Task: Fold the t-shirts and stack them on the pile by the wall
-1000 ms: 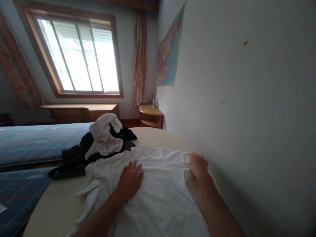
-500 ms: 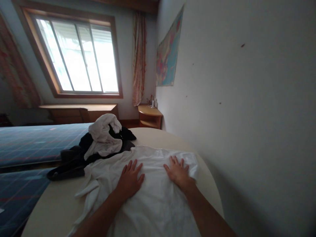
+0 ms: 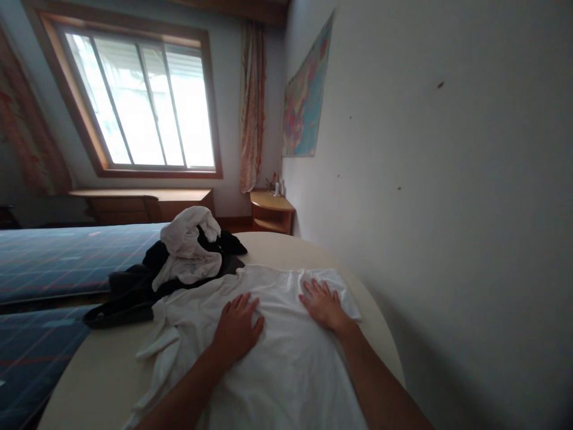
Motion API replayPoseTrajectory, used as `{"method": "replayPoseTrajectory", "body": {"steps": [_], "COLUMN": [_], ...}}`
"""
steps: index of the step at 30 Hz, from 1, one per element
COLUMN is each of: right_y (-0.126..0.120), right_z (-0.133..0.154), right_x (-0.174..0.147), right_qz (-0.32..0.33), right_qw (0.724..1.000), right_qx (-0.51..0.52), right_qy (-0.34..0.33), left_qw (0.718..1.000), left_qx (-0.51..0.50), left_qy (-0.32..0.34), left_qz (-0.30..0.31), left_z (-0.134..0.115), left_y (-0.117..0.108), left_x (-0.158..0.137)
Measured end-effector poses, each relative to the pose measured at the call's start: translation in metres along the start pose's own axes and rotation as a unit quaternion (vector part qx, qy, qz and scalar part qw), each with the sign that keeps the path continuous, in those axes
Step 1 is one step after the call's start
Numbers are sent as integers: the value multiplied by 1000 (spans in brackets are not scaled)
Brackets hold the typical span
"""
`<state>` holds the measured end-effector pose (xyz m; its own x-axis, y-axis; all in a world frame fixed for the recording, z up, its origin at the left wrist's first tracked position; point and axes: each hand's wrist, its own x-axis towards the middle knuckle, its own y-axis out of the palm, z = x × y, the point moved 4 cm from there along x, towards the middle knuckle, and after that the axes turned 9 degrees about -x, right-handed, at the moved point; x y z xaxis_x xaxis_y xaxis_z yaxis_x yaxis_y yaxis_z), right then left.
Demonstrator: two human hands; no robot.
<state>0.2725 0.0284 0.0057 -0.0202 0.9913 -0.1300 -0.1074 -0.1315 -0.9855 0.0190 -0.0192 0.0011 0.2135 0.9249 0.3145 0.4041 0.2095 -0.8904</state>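
A white garment, seemingly a shirt (image 3: pixel 286 352), lies spread over a round cream table (image 3: pixel 98 370), with wrinkles and a bunched part on its left side. My left hand (image 3: pixel 238 327) rests flat on the middle of the cloth, fingers stretched forward. Farther right, my right hand (image 3: pixel 323 304) lies palm down near the garment's far right corner, its fingers spread. Neither hand grips anything. Both forearms cover parts of the cloth, and its near end runs out of view.
At the table's far left is a heap of dark clothes (image 3: pixel 129 292) with a white cloth (image 3: pixel 188 251) on top. Blue plaid mattresses (image 3: pixel 71 263) stand left of the table. A wall (image 3: pixel 447 239) rises close on the right. A corner shelf (image 3: pixel 272 203) stands beyond.
My right hand has slid slightly, and the garment's far right corner under it has shifted and creased differently. My left hand is almost where it was, still flat on the cloth.
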Motion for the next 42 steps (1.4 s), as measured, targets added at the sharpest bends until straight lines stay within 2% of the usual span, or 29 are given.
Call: {"method": "replayPoseTrajectory", "body": {"steps": [4,6,8,10,11,13,15,17,20,23,28,36,42], "right_y": [4,3,1,-3,-5,-6,-3,2,7,7,6,3,2], "right_z": [-34,-48,-54,-48,-41,-21,-3,4,-8,-31,-53,-59,-61], "right_x": [7,7,6,6,6,8,9,10,15,20,23,19,21], "right_qz": [-4,-9,-21,-52,-70,-97,-83,-49,-23,-34,-70,-80,-95], "right_qw": [989,981,976,977,981,991,995,997,999,993,978,969,970], "right_qx": [-21,-26,-46,-73,-80,-70,-40,-19,-18,-31,-39,-26,-33], "right_qy": [147,193,213,193,162,58,-37,-58,24,107,191,231,219], "left_qw": [1000,1000,1000,999,999,999,998,998,999,1000,1000,999,998], "left_qx": [7,8,8,6,5,1,-2,-2,0,-2,14,17,21], "left_qy": [-2,-2,-5,-6,-4,1,8,12,9,9,-1,-12,-17], "left_qz": [5,13,25,41,47,55,57,55,41,26,-1,41,54], "left_z": [-1,0,0,0,0,0,0,1,3,5,7,9,8], "left_y": [0,1,2,2,2,2,3,5,7,8,2,4,4], "left_x": [-2,-2,-3,-2,-2,-2,-2,-3,-3,-2,0,2,3]}}
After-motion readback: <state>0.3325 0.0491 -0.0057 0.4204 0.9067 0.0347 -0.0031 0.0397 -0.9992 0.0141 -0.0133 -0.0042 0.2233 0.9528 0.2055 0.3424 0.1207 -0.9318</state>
